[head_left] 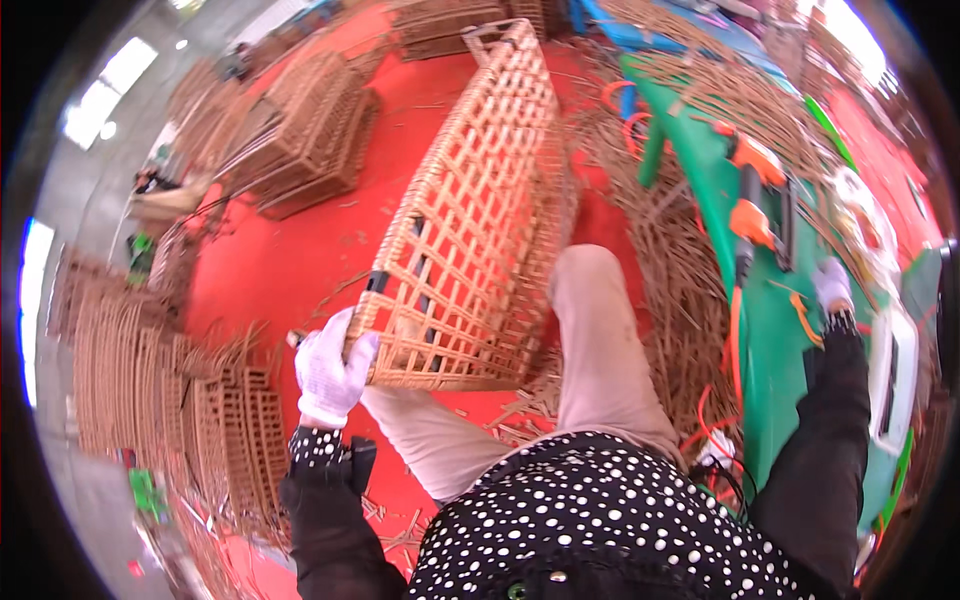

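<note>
My left hand (332, 372), in a white glove, closes on the near left corner of a woven rattan panel (465, 240). The long openwork panel, tan with dark bits along its left edge, stands tilted in front of me, its near end by my thighs. A small tip, too small to name, pokes out left of the glove. My right hand (832, 284), gloved too, is stretched far out over a green table (790, 340). Its fingers are too small and blurred to read. Close beside it lies an orange strip (804, 316); a black and orange power tool (757, 195) rests farther left.
Stacks of brown woven panels (320, 125) stand on the red floor (250, 245) at the left, with more racks (170, 370) nearer. Loose rattan strips (685, 290) heap beside the table and cover its far end. An orange hose (736, 345) hangs down the table's side.
</note>
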The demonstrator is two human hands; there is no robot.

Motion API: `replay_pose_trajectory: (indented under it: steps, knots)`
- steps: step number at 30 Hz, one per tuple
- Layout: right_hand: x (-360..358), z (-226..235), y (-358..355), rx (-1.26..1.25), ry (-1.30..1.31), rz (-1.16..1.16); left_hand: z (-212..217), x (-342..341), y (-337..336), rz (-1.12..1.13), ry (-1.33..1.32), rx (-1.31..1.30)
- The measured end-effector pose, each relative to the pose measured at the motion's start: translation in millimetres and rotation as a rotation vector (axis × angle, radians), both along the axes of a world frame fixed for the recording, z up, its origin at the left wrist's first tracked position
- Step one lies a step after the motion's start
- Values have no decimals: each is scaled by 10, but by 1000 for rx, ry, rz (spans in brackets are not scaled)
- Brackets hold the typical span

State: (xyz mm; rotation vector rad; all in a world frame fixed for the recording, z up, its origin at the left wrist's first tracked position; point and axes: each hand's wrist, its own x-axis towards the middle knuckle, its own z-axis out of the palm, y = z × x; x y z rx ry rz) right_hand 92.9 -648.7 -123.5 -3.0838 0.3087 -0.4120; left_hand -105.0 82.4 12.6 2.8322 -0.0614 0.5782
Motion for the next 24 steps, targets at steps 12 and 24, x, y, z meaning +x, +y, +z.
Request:
replay_pose_trajectory:
  steps: [12,24]
  knots:
    - [455,1131,436,1164,-355,349,-180,-4,648,155,100,-286]
    - [-1083,571,5503,1064,902,1183,-233,153,704,104,62,-688]
